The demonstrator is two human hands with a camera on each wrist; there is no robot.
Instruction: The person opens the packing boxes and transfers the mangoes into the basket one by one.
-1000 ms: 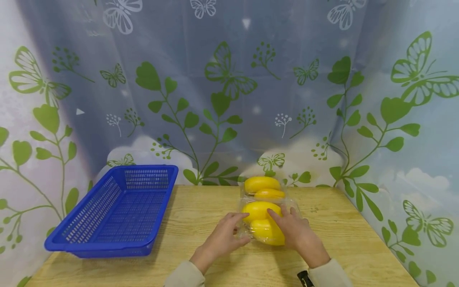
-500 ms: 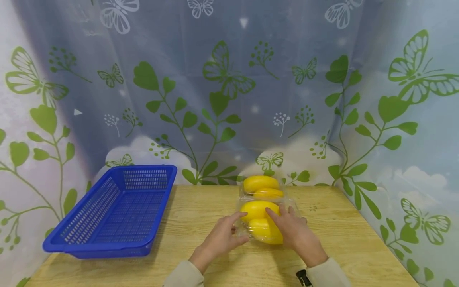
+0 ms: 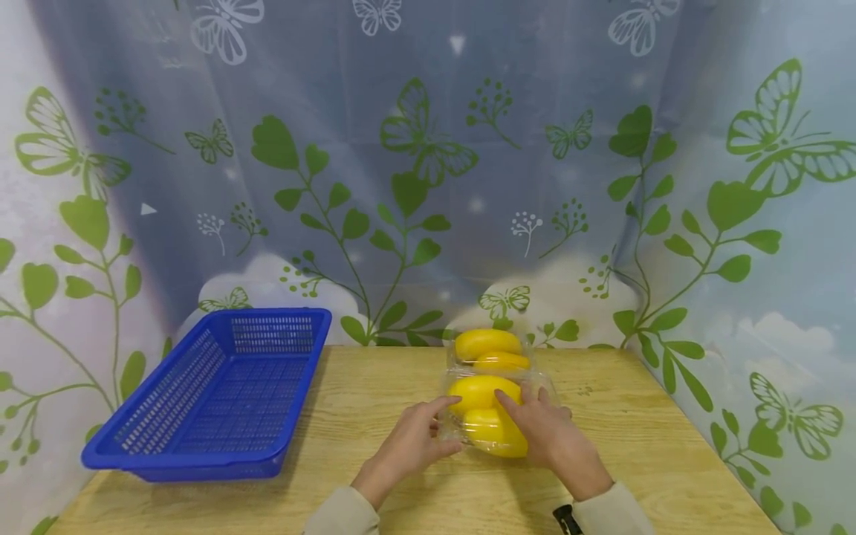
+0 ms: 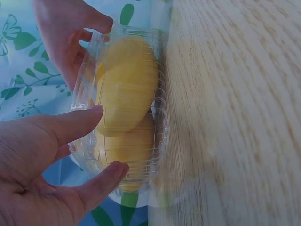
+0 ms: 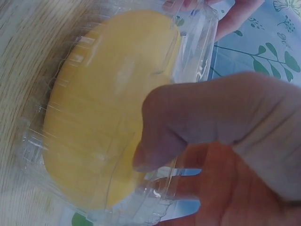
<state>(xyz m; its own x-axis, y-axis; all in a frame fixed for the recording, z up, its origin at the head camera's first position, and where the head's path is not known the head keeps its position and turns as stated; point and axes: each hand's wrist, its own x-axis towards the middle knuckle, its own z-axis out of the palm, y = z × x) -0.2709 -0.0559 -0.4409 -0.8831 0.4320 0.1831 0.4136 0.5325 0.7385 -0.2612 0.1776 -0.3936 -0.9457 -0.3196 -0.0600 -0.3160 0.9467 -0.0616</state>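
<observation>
Item: clear plastic clamshell box, holding yellow oblong fruits; stands on the wooden table, directly between the two hands.

Left hand: fingers curled round the box's left edge, thumb on the lid, fingertips pinching the rim.

Right hand: fingers curled over the box's right side, thumb pressing on the clear lid above the near fruit.

Second clamshell of the same yellow fruits: just beyond the held box, farther from both hands.

Blue plastic basket: well apart, off to the left hand's side.

Backdrop: curtain printed with green leaves and butterflies, beyond the table.
</observation>
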